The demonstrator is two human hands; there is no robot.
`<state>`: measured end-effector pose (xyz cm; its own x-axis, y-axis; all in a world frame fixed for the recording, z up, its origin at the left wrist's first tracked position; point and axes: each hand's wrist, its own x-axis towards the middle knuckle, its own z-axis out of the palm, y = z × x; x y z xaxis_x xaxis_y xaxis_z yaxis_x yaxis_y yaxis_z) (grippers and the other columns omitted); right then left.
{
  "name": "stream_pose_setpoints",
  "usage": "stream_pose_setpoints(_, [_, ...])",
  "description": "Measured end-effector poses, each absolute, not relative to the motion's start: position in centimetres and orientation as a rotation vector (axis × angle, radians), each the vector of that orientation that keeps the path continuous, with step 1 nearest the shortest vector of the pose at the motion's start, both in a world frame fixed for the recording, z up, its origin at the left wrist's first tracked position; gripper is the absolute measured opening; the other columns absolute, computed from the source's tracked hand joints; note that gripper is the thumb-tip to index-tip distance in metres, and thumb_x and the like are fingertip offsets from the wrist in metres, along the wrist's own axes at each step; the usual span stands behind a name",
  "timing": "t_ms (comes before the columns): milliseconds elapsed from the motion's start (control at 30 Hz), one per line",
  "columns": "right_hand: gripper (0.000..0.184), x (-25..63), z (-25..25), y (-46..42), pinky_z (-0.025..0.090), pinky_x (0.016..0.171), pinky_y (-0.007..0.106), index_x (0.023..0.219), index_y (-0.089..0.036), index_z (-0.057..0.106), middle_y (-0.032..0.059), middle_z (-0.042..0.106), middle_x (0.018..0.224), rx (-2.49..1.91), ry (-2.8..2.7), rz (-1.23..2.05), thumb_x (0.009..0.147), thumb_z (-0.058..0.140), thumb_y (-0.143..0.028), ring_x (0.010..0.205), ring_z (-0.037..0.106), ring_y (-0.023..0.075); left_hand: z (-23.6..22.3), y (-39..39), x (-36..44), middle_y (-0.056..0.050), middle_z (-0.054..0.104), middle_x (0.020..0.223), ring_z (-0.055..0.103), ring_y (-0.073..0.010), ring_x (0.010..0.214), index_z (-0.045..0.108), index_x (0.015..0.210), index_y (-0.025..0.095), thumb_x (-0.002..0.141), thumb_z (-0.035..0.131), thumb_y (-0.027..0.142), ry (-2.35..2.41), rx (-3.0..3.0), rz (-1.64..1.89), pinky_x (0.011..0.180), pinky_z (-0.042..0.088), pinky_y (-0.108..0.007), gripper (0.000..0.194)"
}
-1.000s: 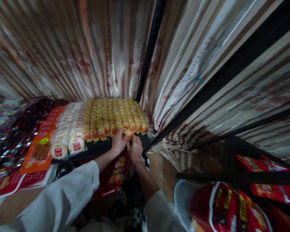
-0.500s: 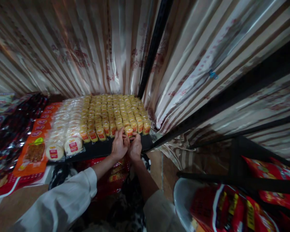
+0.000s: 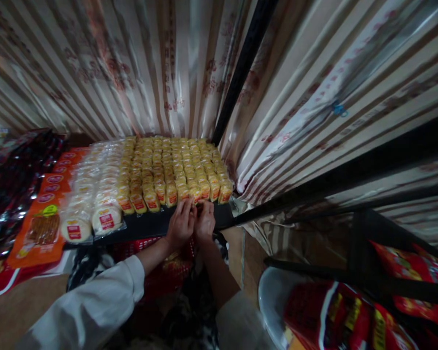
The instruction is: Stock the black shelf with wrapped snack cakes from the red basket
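Observation:
Rows of small yellow wrapped cakes (image 3: 175, 165) stand packed together on a black shelf (image 3: 138, 226). My left hand (image 3: 181, 224) is at their front edge, its fingers curled and its tips against one front-row wrapped cake (image 3: 195, 194). Close beside it, my right hand (image 3: 205, 222) is also closed, with fingertips at the lower front of the same cake. The fingers partly hide that cake's lower part. To the left of the yellow rows lie round white cakes in clear wrappers (image 3: 107, 218).
Orange snack packets (image 3: 40, 233) and dark shiny packets (image 3: 12, 194) lie further left. A red basket (image 3: 156, 282) is beneath the shelf. Black rack posts (image 3: 241, 73) stand before a striped curtain (image 3: 146, 63). At lower right is a pale basin (image 3: 272, 296) by red bags (image 3: 314, 311).
The cake at my fingertips sits further back, more nearly level with its neighbours. My hands now cover less of its sides. The view has shifted slightly.

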<state>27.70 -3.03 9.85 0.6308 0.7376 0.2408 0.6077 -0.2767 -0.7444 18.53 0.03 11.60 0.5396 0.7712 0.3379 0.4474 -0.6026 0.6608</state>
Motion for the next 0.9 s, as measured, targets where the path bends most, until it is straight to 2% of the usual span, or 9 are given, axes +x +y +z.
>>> stream_pose_setpoints(333, [0.024, 27.7, 10.0, -2.6, 0.042, 0.065, 0.026, 0.097, -0.017, 0.052, 0.007, 0.059, 0.094, -2.121, -1.047, 0.23, 0.086, 0.041, -0.036, 0.077, 0.058, 0.0169, 10.4, 0.4, 18.5, -0.016, 0.044, 0.135, 0.036, -0.0209, 0.129, 0.035, 0.136, 0.006, 0.093, 0.027, 0.021, 0.924, 2.321, 0.852, 0.108, 0.033, -0.036, 0.047])
stream_pose_setpoints(433, [0.021, 27.8, 10.0, -2.5, 0.042, 0.064, 0.025, 0.097, -0.018, 0.051, 0.0064, 0.059, 0.095, -2.185, -1.055, 0.256, 0.086, 0.039, -0.031, 0.078, 0.058, 0.0165, 10.6, 0.3, 18.4, -0.016, 0.048, 0.128, 0.042, -0.0197, 0.123, 0.041, 0.133, 0.008, 0.093, 0.028, 0.024, 0.899, 2.304, 0.83, 0.106, 0.036, -0.034, 0.044])
stream_pose_setpoints(567, [0.02, 27.8, 10.0, -2.6, 0.042, 0.065, 0.025, 0.099, -0.019, 0.05, 0.0058, 0.059, 0.097, -2.222, -1.054, 0.265, 0.085, 0.038, -0.024, 0.079, 0.058, 0.0158, 10.5, 0.4, 18.5, -0.016, 0.045, 0.125, 0.045, -0.0199, 0.119, 0.042, 0.131, 0.008, 0.094, 0.027, 0.027, 0.907, 2.313, 0.799, 0.102, 0.04, -0.033, 0.045])
stream_pose_setpoints(667, [0.02, 27.8, 10.0, -2.7, 0.043, 0.069, 0.026, 0.1, -0.018, 0.05, 0.007, 0.059, 0.097, -2.133, -1.084, 0.27, 0.086, 0.036, -0.023, 0.083, 0.057, 0.0169, 10.6, 0.4, 18.7, -0.014, 0.047, 0.122, 0.049, -0.0193, 0.114, 0.041, 0.132, 0.011, 0.093, 0.029, 0.029, 0.927, 2.347, 0.782, 0.099, 0.042, -0.032, 0.045])
stream_pose_setpoints(767, [0.019, 27.8, 10.1, -3.0, 0.045, 0.073, 0.029, 0.097, -0.017, 0.05, 0.0099, 0.058, 0.095, -2.024, -1.113, 0.227, 0.086, 0.036, -0.023, 0.082, 0.055, 0.0177, 11.0, -0.2, 18.2, -0.011, 0.05, 0.118, 0.053, -0.0188, 0.106, 0.047, 0.126, 0.015, 0.092, 0.031, 0.03, 0.988, 2.369, 0.761, 0.093, 0.046, -0.031, 0.04])
stream_pose_setpoints(900, [0.017, 27.2, 10.8, -4.2, 0.044, 0.081, 0.032, 0.091, -0.019, 0.051, 0.0112, 0.056, 0.092, -1.883, -1.195, 0.073, 0.085, 0.035, -0.018, 0.089, 0.051, 0.0191, 11.0, -2.7, 15.5, -0.009, 0.055, 0.109, 0.054, -0.0175, 0.102, 0.053, 0.116, 0.017, 0.091, 0.032, 0.023, 0.93, 2.38, 0.755, 0.091, 0.047, -0.029, 0.034])
